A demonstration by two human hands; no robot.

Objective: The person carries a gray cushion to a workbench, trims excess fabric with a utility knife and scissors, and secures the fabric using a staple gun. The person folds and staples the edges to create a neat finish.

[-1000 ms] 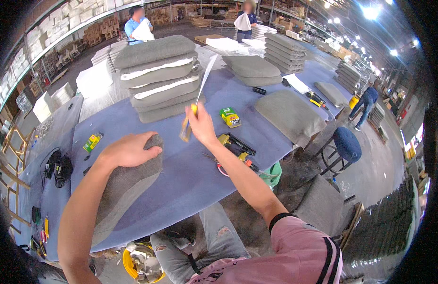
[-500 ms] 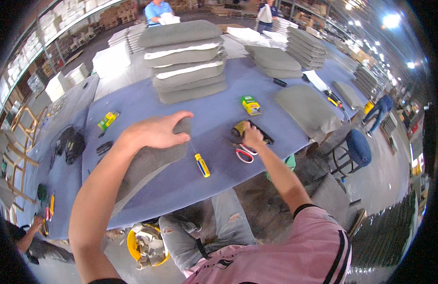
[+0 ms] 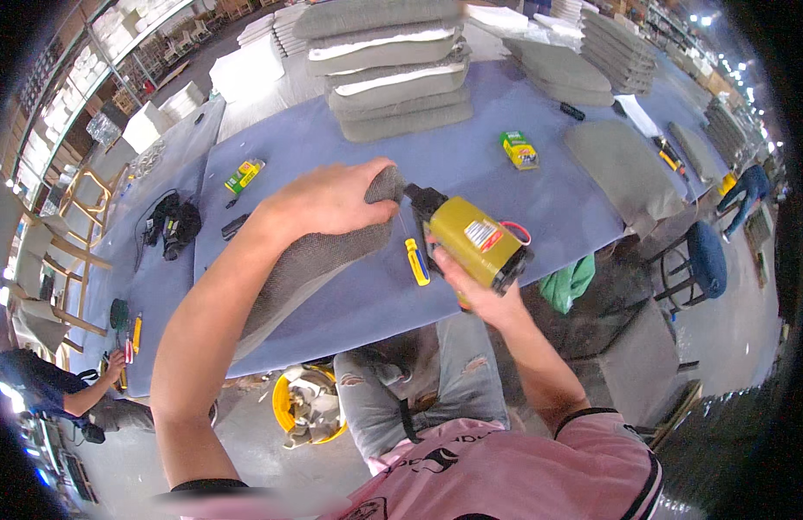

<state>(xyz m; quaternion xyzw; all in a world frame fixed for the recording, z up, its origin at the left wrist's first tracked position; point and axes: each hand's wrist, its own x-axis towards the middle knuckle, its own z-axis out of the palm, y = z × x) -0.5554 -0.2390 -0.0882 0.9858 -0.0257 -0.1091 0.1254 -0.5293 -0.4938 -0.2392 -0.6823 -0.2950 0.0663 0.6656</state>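
My left hand is closed over the raised far edge of a grey fabric cushion, thumb on the near side and fingers over the top. My right hand grips a yellow and black staple gun from below. The gun's black nose points left, close to the cushion's edge; whether they touch I cannot tell. A screwdriver with a yellow and blue handle lies on the blue-covered table between my hands. Scissors show only a red and white handle loop behind the gun.
Stacked grey cushions stand at the back. Two green and yellow boxes lie on the table. One flat cushion is at the right. A yellow bucket of scraps stands below the edge. Someone's arm reaches in at far left.
My right hand has lifted the staple gun off the table and brought it left toward the cushion. My left hand still holds the cushion's edge. The view has shifted, moving the scene right within it.
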